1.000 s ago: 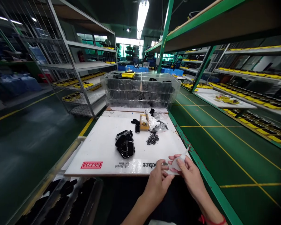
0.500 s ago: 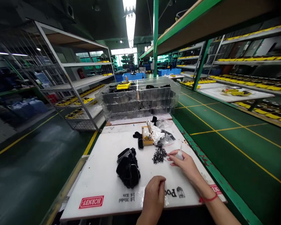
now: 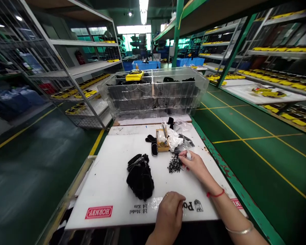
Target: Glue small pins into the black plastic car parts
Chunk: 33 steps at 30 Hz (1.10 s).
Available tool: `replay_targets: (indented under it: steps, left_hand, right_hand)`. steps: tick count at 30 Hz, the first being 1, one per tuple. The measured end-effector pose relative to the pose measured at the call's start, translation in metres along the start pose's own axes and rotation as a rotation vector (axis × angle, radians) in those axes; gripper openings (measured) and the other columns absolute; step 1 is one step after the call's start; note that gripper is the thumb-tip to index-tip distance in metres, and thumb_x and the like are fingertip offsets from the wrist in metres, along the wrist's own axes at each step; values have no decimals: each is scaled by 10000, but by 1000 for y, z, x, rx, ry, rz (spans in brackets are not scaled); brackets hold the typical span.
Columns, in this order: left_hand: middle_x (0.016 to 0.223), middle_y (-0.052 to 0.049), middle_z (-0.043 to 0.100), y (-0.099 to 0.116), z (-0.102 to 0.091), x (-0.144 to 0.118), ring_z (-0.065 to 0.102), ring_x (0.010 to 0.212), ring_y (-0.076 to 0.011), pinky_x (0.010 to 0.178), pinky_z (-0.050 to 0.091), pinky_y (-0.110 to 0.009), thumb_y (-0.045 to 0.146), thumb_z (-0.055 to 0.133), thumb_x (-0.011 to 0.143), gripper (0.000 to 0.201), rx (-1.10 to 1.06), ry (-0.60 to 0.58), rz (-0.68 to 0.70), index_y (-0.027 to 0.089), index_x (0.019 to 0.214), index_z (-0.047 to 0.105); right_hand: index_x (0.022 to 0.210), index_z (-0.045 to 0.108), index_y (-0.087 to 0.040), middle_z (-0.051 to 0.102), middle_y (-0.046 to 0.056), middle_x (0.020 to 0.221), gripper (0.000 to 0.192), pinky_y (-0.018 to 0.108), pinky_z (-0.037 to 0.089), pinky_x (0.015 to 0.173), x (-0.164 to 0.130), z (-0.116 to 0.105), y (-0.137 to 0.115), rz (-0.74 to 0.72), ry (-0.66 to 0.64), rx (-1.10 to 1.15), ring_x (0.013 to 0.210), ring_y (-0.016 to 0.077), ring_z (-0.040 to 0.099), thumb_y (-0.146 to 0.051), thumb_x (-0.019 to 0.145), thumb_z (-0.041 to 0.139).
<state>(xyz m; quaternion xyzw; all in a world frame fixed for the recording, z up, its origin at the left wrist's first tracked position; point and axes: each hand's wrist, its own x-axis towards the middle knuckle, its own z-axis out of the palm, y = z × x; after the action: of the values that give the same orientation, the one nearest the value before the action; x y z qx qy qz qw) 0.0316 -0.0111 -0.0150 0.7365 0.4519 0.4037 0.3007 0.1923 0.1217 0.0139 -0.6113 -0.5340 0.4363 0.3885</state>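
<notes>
My right hand reaches out over the white board and pinches a small white piece beside a little heap of small black parts. My left hand rests near the board's front edge on a small clear plastic bag, fingers curled. A pile of larger black plastic parts lies left of the hands.
Behind the heap are a small yellow-brown box, crumpled clear bags and two black pieces. Stacked clear trays with a yellow toy car stand at the far end. Shelving flanks both sides; green floor lies to the right.
My right hand has moved forward from the front edge to the heap of small black parts, carrying the white piece. My left hand dropped onto the board's front edge. The camera moved closer.
</notes>
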Motion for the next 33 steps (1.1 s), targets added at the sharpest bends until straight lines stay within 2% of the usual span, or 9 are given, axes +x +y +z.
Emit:
replay_targets:
  steps: [5,10,13,15,18,22,25,30,33]
  left_hand:
    - [885,-54,630,10,-12,-18,574,845,-176,753,475,-309,41,411,852,248,-5,85,-20,190,980,563]
    - [928,-45,620,19,-40,-27,559,896,-170,837,450,-329,48,445,866,229,227,384,-60,201,1000,550]
    - [1003,-70,600,15,-60,-23,542,967,-205,883,435,-377,133,502,876,195,450,514,-181,194,1057,539]
    - [1052,-99,580,12,-69,-20,528,1005,-239,900,431,-417,224,541,871,246,573,499,-260,172,1109,512]
    - [1076,-123,557,10,-70,-14,520,1010,-271,875,449,-443,328,572,851,364,689,407,-342,143,1150,480]
    - [1085,-122,541,12,-61,-11,521,994,-273,851,459,-447,276,571,845,382,748,379,-437,140,1185,463]
    - [1086,-107,540,13,-59,-11,520,986,-255,853,452,-435,204,539,852,324,680,375,-461,159,1166,480]
    - [991,-57,575,9,-61,-15,521,931,-215,831,436,-391,127,443,876,190,486,421,-415,203,1007,556]
    - [952,-52,592,9,-62,-18,523,918,-208,844,425,-382,119,473,851,160,388,484,-370,195,949,574]
  right_hand:
    - [932,615,-196,620,-14,592,296,236,427,404,-14,-7,14,21,-71,-103,476,143,554,-407,725,623]
    - [969,614,-181,641,0,578,340,254,453,468,-29,-16,25,38,-131,-133,462,135,546,-444,753,606]
    - [995,602,-183,675,28,681,376,262,476,502,-36,-18,31,32,-114,-89,562,158,600,-483,767,587]
    - [1007,597,-180,681,41,713,403,273,485,507,-39,-17,35,33,-69,-42,592,173,613,-502,765,585]
    - [1000,606,-170,676,43,683,422,299,496,550,-43,-16,38,24,-4,-44,586,185,613,-510,750,602]
    - [992,618,-186,685,35,672,431,328,500,648,-47,-18,39,11,19,-150,605,196,625,-536,743,588]
    - [993,628,-184,697,41,689,477,336,503,671,-46,-19,39,53,37,-182,634,212,640,-564,706,600]
    - [1001,632,-170,702,46,713,546,331,515,684,-43,-23,39,88,32,-175,688,230,656,-591,652,614]
    - [952,647,-207,707,34,745,489,339,517,684,-47,-24,33,61,23,-313,727,243,660,-598,663,597]
